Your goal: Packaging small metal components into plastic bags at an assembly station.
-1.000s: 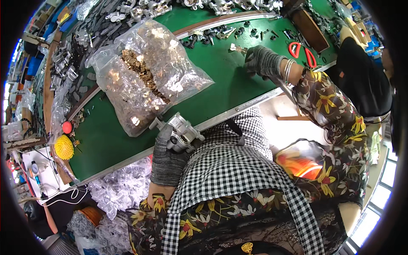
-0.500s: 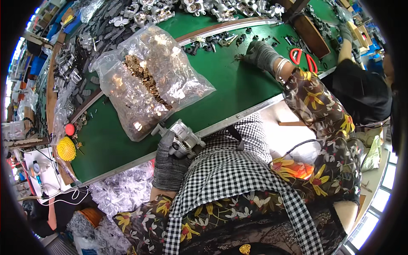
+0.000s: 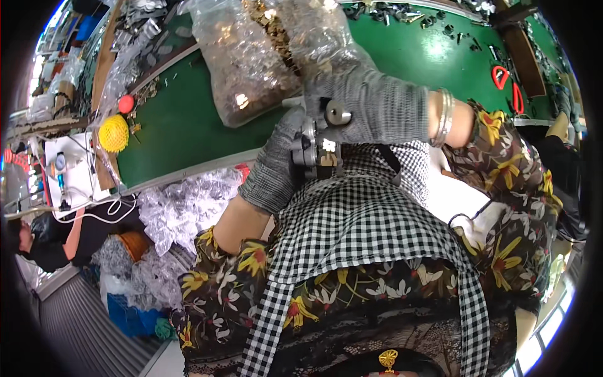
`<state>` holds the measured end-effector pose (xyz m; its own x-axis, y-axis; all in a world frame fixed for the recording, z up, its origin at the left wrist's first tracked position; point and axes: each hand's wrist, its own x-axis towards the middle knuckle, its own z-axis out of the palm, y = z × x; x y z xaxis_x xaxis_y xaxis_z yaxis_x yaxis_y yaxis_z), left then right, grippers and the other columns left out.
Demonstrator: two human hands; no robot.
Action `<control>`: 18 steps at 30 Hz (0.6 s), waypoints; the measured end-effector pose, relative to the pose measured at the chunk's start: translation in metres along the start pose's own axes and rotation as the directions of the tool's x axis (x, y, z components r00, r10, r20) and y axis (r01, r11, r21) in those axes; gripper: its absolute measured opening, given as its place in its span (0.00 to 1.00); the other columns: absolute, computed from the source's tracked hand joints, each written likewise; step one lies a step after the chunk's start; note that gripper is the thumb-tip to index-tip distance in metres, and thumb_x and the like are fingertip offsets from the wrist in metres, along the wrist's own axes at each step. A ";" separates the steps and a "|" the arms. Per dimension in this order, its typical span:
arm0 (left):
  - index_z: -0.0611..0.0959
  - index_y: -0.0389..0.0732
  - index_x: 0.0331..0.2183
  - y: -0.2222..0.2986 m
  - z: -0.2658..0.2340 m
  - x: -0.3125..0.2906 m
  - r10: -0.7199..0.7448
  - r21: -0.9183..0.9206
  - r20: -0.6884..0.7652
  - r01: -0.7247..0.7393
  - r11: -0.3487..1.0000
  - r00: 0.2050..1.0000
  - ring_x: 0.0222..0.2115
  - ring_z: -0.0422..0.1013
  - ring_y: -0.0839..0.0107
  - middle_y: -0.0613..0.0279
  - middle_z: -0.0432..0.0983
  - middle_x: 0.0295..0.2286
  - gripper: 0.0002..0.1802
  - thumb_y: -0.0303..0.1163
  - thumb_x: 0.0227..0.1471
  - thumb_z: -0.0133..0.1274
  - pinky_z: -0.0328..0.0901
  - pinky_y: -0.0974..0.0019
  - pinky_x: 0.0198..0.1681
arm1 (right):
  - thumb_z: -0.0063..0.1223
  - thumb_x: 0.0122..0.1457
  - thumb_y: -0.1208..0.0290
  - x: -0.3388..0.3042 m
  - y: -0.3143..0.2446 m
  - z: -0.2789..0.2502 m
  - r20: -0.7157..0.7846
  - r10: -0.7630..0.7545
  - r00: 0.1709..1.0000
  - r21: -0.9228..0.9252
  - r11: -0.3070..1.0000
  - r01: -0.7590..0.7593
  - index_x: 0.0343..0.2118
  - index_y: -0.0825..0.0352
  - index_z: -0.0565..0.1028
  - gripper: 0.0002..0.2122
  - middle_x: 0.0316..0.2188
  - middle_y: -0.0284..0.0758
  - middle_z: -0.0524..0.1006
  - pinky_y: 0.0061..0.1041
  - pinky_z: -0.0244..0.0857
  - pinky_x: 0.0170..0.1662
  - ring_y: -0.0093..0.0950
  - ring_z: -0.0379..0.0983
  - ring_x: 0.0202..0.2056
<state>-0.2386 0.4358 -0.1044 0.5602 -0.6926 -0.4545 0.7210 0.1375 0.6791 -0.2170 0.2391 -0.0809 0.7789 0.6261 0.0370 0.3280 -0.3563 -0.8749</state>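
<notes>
Two gloved hands, left hand and right hand, each grip clamped on one metal fitting at the worktop edge; loosened fingers risk dropping it lapward.

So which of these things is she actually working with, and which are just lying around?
In hand:
- metal part, held by gloved left hand and right hand
- clear bag of small brass pieces, close by

Lying about:
- red-handled scissors
- yellow net ball
- red ball
</notes>
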 end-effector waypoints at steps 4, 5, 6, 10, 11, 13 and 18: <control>0.70 0.40 0.47 0.002 -0.007 -0.021 -0.115 -0.171 -0.241 0.075 0.982 0.964 0.28 0.74 0.72 0.62 0.75 0.31 0.18 0.39 0.61 0.37 0.71 0.68 0.30 | 0.59 0.46 0.71 0.020 -0.036 0.003 0.114 -0.069 0.991 -0.371 0.923 0.107 0.41 0.71 0.70 0.19 0.30 0.42 0.76 0.29 0.70 0.35 0.36 0.75 0.32; 0.71 0.40 0.47 0.000 -0.012 -0.025 -0.091 -0.099 -0.229 0.070 0.993 0.969 0.26 0.74 0.72 0.62 0.75 0.30 0.19 0.41 0.60 0.39 0.71 0.68 0.28 | 0.59 0.46 0.70 0.024 -0.041 0.006 0.168 0.101 0.981 -0.434 0.901 -0.018 0.40 0.73 0.70 0.18 0.30 0.43 0.76 0.30 0.69 0.34 0.37 0.75 0.32; 0.71 0.41 0.46 -0.003 -0.010 -0.022 -0.046 -0.143 -0.323 0.000 0.990 0.945 0.25 0.74 0.72 0.63 0.75 0.30 0.21 0.46 0.58 0.41 0.72 0.66 0.26 | 0.59 0.46 0.69 0.023 -0.025 0.014 0.108 0.022 0.994 -0.324 0.946 0.014 0.40 0.71 0.70 0.18 0.29 0.43 0.76 0.31 0.69 0.35 0.38 0.75 0.32; 0.73 0.41 0.45 -0.009 -0.017 -0.019 -0.014 -0.193 -0.326 -0.052 0.980 0.945 0.25 0.75 0.70 0.61 0.76 0.30 0.23 0.49 0.56 0.42 0.73 0.63 0.26 | 0.59 0.46 0.69 0.022 -0.019 0.021 0.057 0.000 0.998 -0.130 0.991 0.007 0.38 0.69 0.71 0.17 0.28 0.43 0.76 0.32 0.69 0.36 0.38 0.74 0.33; 0.73 0.41 0.45 -0.008 -0.019 -0.019 -0.054 -0.215 -0.337 -0.021 0.976 0.940 0.26 0.75 0.69 0.61 0.76 0.31 0.23 0.49 0.56 0.42 0.73 0.62 0.27 | 0.59 0.45 0.69 0.022 -0.020 0.022 0.053 0.057 0.997 -0.123 0.991 -0.050 0.38 0.68 0.71 0.16 0.29 0.43 0.76 0.32 0.69 0.36 0.37 0.74 0.33; 0.73 0.40 0.45 -0.006 -0.020 -0.019 -0.100 -0.239 -0.346 0.015 0.971 0.933 0.27 0.75 0.68 0.60 0.76 0.31 0.24 0.49 0.56 0.42 0.74 0.62 0.28 | 0.59 0.45 0.70 0.024 -0.022 0.023 0.048 0.119 0.992 -0.113 0.987 -0.113 0.37 0.67 0.72 0.15 0.29 0.42 0.76 0.31 0.69 0.36 0.36 0.74 0.33; 0.74 0.40 0.43 0.008 -0.006 -0.029 -0.051 -0.249 -0.374 -0.048 0.967 0.926 0.29 0.76 0.67 0.59 0.76 0.32 0.23 0.49 0.54 0.45 0.74 0.63 0.29 | 0.59 0.45 0.69 0.025 -0.026 0.022 0.029 0.111 0.993 -0.016 0.994 -0.110 0.35 0.68 0.73 0.14 0.29 0.41 0.76 0.28 0.68 0.36 0.33 0.74 0.33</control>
<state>-0.2466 0.4619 -0.0893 0.6346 -0.3831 -0.6712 0.7724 0.3425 0.5348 -0.2180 0.2792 -0.0678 0.7944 0.6028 -0.0744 0.2487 -0.4346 -0.8656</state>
